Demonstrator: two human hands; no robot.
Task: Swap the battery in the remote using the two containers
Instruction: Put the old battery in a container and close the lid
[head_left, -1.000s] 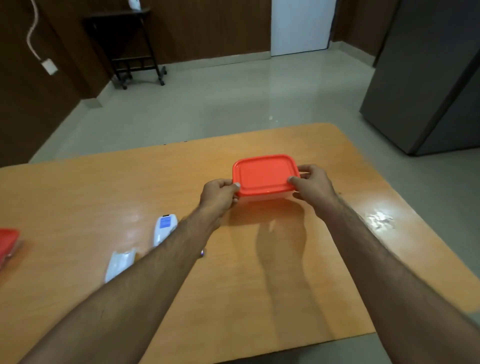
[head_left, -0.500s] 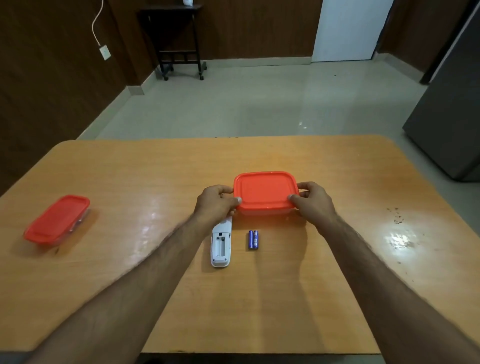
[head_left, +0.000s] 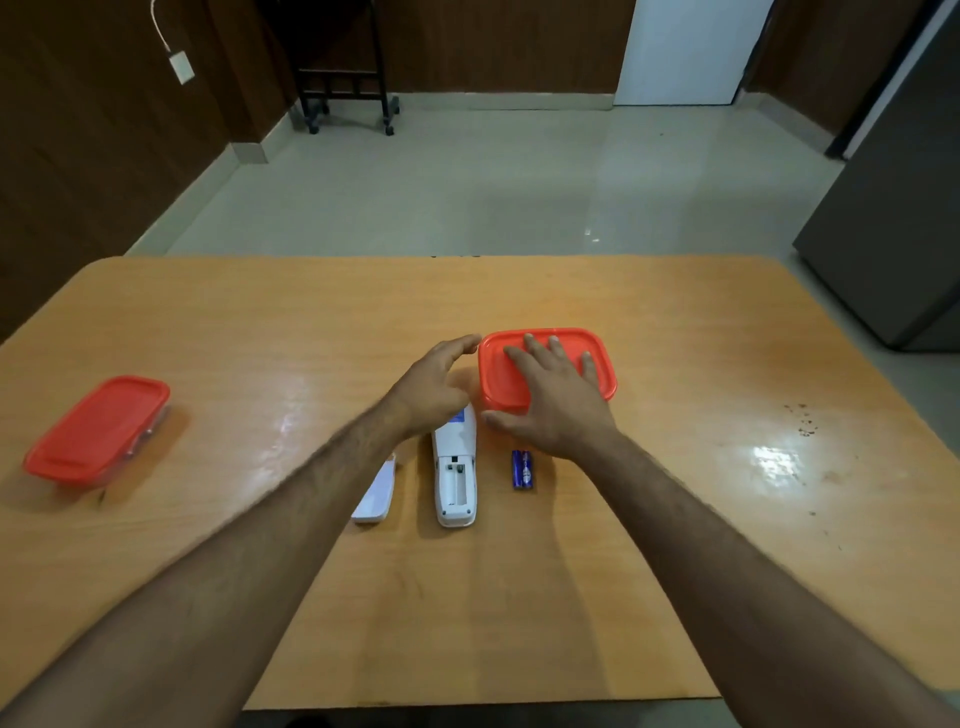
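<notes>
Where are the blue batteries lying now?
In the head view, the batteries lie on the table just right of the remote, below the right hand.

Bare table right of batteries; remote, cover crowding left.

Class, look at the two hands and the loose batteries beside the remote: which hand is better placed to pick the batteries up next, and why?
Probably the right hand: it lies flat on the container lid, directly beyond the batteries. The left hand hovers on the far side of the remote and would have to cross it.
</notes>
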